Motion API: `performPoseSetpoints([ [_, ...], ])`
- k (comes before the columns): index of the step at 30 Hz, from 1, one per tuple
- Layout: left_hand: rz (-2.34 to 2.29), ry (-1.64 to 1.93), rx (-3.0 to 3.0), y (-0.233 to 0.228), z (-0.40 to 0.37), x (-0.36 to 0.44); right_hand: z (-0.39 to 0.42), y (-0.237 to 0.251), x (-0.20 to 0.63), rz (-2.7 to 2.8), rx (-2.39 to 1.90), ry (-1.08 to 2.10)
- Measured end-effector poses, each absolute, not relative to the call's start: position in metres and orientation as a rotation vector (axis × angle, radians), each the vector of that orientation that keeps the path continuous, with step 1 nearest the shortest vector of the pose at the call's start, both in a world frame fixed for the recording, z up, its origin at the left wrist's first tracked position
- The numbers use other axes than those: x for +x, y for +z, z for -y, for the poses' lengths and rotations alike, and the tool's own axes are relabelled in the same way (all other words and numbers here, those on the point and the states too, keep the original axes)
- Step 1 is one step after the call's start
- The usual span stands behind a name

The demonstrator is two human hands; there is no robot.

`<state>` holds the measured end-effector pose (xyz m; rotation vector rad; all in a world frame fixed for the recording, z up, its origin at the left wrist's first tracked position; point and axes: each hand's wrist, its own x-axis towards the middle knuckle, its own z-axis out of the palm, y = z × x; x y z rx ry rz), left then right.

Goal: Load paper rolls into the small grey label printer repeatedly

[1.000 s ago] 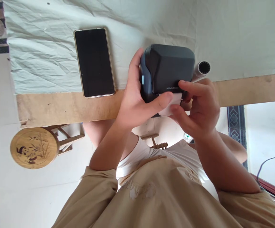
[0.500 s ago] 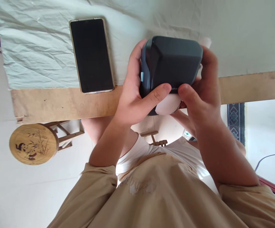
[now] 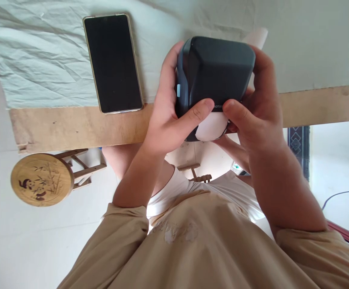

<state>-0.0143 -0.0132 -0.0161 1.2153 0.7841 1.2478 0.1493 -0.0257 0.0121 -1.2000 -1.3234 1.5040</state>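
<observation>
Your two hands grip one dark printer (image 3: 222,72) above the near edge of the bench (image 3: 319,105): the left hand (image 3: 165,120) wraps one side, the right hand (image 3: 260,116) the other. One white paper slip (image 3: 211,127) shows below your two thumbs. One phone (image 3: 114,64) lies to the printer's left; one round stool (image 3: 43,180) stands lower left.

lettering (image 3: 217,106): "BOT" legible (the rest covered or too small) | on: black device (image 3: 222,70)
</observation>
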Motion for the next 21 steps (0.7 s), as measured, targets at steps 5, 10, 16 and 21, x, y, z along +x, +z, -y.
performPoseSetpoints([
  [5, -0.817, 1.246, 1.241, -0.004, 0.019, -0.014, 0.028, 0.012, 0.148, 1.347, -1.271, 1.462],
  [10, -0.794, 1.29, 1.173, -0.017, 0.016, -0.012, 0.029, 0.001, 0.15, 1.349, -1.266, 1.309],
  [16, -0.607, 1.567, 1.039, -0.049, 0.002, -0.006, 0.015, -0.005, 0.166, 1.227, -1.239, 1.002],
  [21, -0.637, 1.583, 1.035, -0.064, -0.007, -0.003, 0.007, 0.018, 0.179, 1.41, -1.296, 0.835],
])
